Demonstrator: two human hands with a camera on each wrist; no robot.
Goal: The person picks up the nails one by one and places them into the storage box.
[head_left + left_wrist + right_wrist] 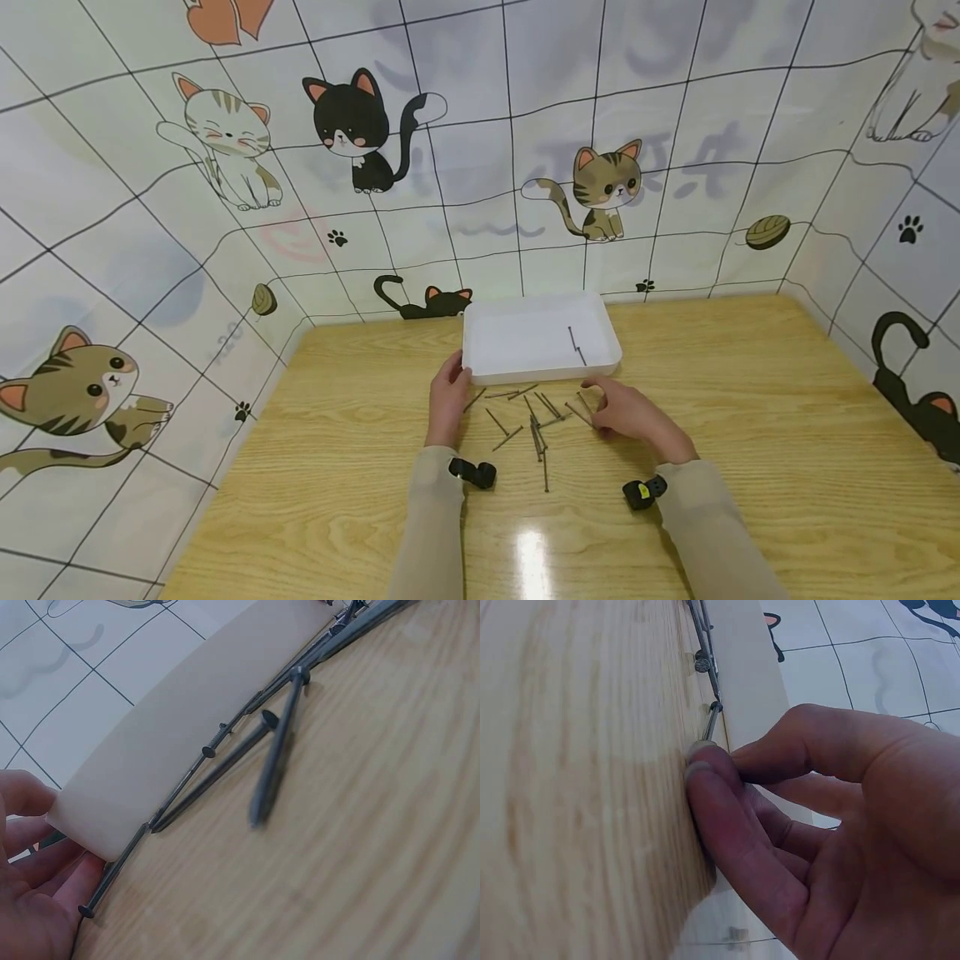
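A shallow white tray (pixel 517 342) stands against the back wall, with two nails (pixel 573 338) lying in its right part. My left hand (pixel 448 400) grips the tray's near left corner, its fingers bent around the corner in the left wrist view. A loose nail (pixel 112 870) lies right beside those fingers. In front of the tray, my right hand (pixel 628 410) is low over the table, at the right edge of the scattered nails. Its thumb and fingertips pinch a nail (pixel 713 722), whose far part sticks out past them. Several dark nails (pixel 538 437) lie in a loose cluster between the hands.
The wooden table (pixel 337 500) has light grain and a bright reflection near its front. Behind it and on both sides hang sheets (pixel 480 167) printed with cats and grid lines. Each wrist wears a small black camera, one on the left (pixel 474 473) and one on the right (pixel 643 492).
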